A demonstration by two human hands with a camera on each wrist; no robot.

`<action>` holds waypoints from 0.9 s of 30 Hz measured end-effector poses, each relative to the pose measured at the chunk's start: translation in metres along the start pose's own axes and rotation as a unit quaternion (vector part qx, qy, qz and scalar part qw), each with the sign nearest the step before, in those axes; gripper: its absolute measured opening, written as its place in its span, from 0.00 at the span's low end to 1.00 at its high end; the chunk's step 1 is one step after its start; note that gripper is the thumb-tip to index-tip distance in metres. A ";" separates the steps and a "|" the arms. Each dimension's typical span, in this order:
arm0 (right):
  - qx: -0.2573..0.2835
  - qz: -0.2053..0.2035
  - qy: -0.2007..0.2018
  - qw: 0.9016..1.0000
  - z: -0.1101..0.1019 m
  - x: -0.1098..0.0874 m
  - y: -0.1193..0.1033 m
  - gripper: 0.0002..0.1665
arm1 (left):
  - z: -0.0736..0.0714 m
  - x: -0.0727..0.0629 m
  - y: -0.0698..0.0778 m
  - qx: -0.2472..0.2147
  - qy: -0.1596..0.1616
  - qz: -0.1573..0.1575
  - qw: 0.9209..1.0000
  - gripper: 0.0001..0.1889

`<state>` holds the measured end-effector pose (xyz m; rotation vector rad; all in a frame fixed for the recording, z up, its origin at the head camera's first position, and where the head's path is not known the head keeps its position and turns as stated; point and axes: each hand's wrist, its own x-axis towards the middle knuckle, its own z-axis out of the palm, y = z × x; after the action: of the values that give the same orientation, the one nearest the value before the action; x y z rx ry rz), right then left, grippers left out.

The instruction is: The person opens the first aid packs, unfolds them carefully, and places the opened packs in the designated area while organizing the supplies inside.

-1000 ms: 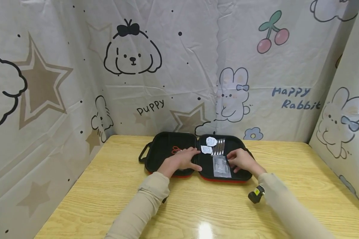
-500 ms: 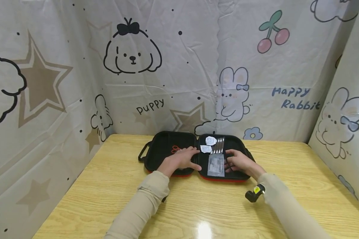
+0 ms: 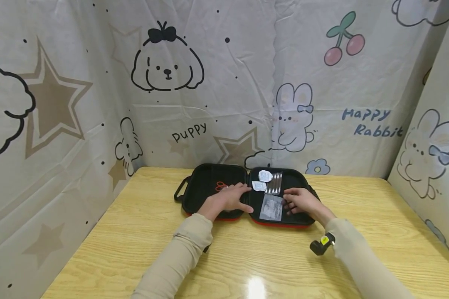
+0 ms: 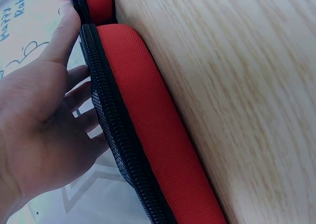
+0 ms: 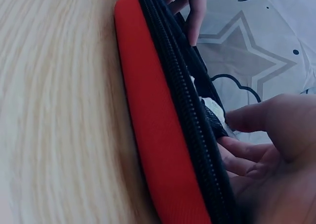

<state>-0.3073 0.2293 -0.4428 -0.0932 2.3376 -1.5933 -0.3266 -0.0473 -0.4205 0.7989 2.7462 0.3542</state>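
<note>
A black case with red outer sides [image 3: 200, 191] lies unfolded on the table. Over its left half, my left hand [image 3: 227, 199] has its fingers loosely spread, the thumb reaching toward the hinge. Scissors with orange handles [image 3: 220, 185] show just beyond that hand, blades hidden. In the right half lie two white sachets [image 3: 265, 176] and a row of cotton swabs [image 3: 275, 182] in clear wrap. Nearer the front is a flat, clear packet [image 3: 271, 209], its contents unclear. My right hand [image 3: 302, 202] pinches its right edge, close to dark mesh [image 5: 215, 122] in the right wrist view.
The wooden table [image 3: 262, 261] stretches in front of the case and to both sides. A patterned cloth [image 3: 224, 95] hangs behind and at the sides. The case's carry handle [image 3: 179, 190] sticks out at the left.
The clear packet has shifted left from one second ago and turned slightly, then edged back right. The right hand has moved slightly with it. The left hand stays in place.
</note>
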 end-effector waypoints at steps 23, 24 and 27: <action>-0.005 0.010 -0.036 0.999 -0.004 -0.005 -0.013 0.35 | 0.000 0.001 0.000 0.010 0.000 -0.005 1.000 0.45; -0.001 0.011 -0.040 0.999 -0.003 -0.005 -0.013 0.36 | 0.000 0.002 0.000 0.010 0.001 -0.005 1.000 0.45; 0.031 0.019 -0.049 0.998 0.000 -0.003 -0.011 0.37 | 0.001 0.002 0.000 0.008 0.000 -0.004 1.000 0.44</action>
<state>-0.3060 0.2259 -0.4325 -0.1092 2.2010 -1.6049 -0.3279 -0.0463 -0.4218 0.7909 2.7551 0.3314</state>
